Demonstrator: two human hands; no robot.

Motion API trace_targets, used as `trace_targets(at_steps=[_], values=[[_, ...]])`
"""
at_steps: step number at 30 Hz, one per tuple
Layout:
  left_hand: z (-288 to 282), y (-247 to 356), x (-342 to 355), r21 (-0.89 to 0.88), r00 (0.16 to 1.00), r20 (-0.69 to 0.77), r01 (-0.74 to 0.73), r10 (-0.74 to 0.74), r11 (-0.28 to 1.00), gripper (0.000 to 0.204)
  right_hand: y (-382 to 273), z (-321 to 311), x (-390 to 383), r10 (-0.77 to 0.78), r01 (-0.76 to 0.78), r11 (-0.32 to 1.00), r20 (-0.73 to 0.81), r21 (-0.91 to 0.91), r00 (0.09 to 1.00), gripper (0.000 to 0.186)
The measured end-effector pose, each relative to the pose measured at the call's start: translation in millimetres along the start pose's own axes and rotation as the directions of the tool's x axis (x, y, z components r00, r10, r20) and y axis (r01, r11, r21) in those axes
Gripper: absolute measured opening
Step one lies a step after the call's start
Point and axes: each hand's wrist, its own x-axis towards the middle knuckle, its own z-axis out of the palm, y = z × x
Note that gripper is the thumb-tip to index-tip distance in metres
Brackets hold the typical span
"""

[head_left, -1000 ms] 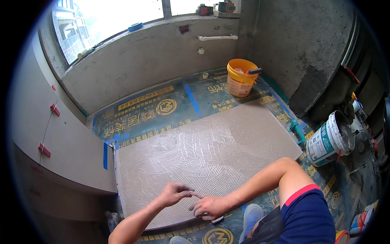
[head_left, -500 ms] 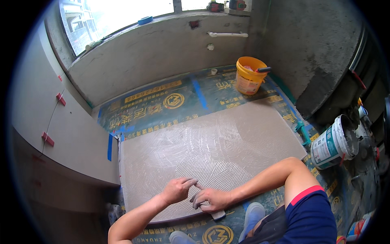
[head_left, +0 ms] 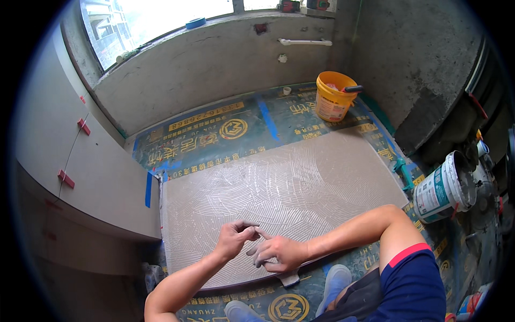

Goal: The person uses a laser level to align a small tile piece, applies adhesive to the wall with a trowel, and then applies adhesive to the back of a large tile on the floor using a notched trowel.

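Note:
A large tile [head_left: 348, 177] lies flat before me, its upper face coated with grey adhesive combed into curved ridges. Over its near edge my two hands meet, both smeared grey at the fingers. My left hand [head_left: 235, 239] is closed in a pinch at the fingertip of my right index finger; whether anything small sits in the pinch is hidden. My right hand [head_left: 281, 253] points that index finger at the left, its other fingers loosely bent and apart, and holds nothing visible. Just below it, a small pale flat piece [head_left: 290, 279] pokes out by the tile's edge.
A yellow bucket [head_left: 331, 107] with a dark-handled tool stands beyond the tile. To the right are a white bucket [head_left: 429, 196], lying tilted, and a green tool [head_left: 403, 173]. Tiled panels with red clips [head_left: 66, 178] rise at left. Printed green sheeting [head_left: 198, 137] covers the floor.
Both hands have risen slightly from the tile's near edge. My left fingers have closed in on my right index fingertip. The view has shifted a little.

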Motion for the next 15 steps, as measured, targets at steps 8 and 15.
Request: trace_targets(at_steps=[8,15], values=[[-15.7,-63.1,5.6,-0.171,0.901,-0.080,0.408,-0.426,0.897,0.011,14.5,19.2,-21.3,-0.148,0.230,0.937,0.295,-0.263,0.944,0.027],[-21.0,-83.5,-9.8,0.366,0.895,0.016,0.410,-0.446,0.836,0.021,15.6,34.1,-36.6,0.113,-0.176,0.979,0.438,0.106,0.892,0.035]])
